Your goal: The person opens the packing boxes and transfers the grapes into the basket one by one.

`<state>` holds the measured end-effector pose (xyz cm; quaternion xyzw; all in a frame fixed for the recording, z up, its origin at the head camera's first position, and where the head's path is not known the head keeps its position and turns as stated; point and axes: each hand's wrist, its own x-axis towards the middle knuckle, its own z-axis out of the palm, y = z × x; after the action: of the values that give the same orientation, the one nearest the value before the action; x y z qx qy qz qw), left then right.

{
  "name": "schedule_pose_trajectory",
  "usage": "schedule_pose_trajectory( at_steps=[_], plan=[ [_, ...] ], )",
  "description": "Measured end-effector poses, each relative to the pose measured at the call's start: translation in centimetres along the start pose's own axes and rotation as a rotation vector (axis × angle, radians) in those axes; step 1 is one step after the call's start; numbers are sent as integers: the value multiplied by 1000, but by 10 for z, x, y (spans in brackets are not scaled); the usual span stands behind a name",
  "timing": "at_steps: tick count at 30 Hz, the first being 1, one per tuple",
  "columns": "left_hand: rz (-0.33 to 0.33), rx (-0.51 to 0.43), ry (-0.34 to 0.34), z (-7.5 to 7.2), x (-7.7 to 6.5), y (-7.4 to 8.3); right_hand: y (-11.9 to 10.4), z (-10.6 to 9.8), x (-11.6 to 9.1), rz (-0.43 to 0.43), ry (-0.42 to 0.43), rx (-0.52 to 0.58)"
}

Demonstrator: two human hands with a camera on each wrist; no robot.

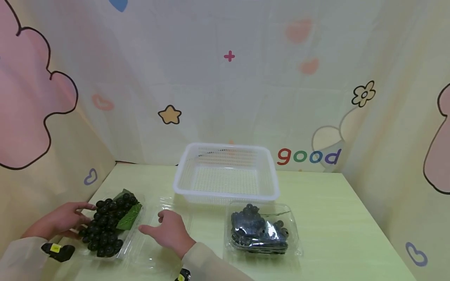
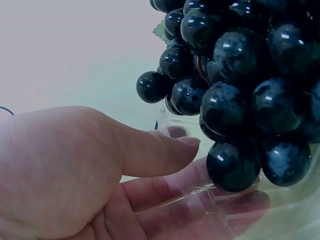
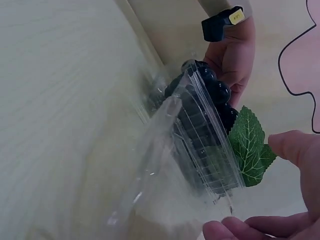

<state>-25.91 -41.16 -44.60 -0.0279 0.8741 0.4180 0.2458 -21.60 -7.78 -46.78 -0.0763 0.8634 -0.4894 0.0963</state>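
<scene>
A bunch of dark grapes (image 1: 105,226) with green leaves (image 1: 129,217) lies in an opened clear plastic box (image 3: 212,130) at the left of the table. Around the box's left side is my left hand (image 1: 63,220); in the left wrist view its thumb (image 2: 160,152) is at the rim and its fingers show through the plastic, gripping the wall. Over the box's transparent lid (image 1: 154,249), which is folded out to the right, hovers my right hand (image 1: 170,230). Its thumb and fingers are spread apart with nothing between them, the thumb pointing toward the leaves.
A white perforated basket (image 1: 225,195) stands at the back middle of the table. In front of it, to the right, is a closed clear box (image 1: 293,226) holding more dark grapes (image 1: 247,224). A printed curtain (image 1: 228,89) hangs behind the pale table (image 1: 334,234).
</scene>
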Motion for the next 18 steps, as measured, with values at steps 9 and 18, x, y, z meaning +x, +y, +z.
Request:
schedule_pose_trajectory(
  at_steps=[9, 18],
  plan=[
    [6, 20, 0, -3, -1, -1, -23, 21, 26, 21, 20, -52],
    [18, 21, 7, 1, 0, -1, -25, 26, 32, 21, 34, -96]
  ],
)
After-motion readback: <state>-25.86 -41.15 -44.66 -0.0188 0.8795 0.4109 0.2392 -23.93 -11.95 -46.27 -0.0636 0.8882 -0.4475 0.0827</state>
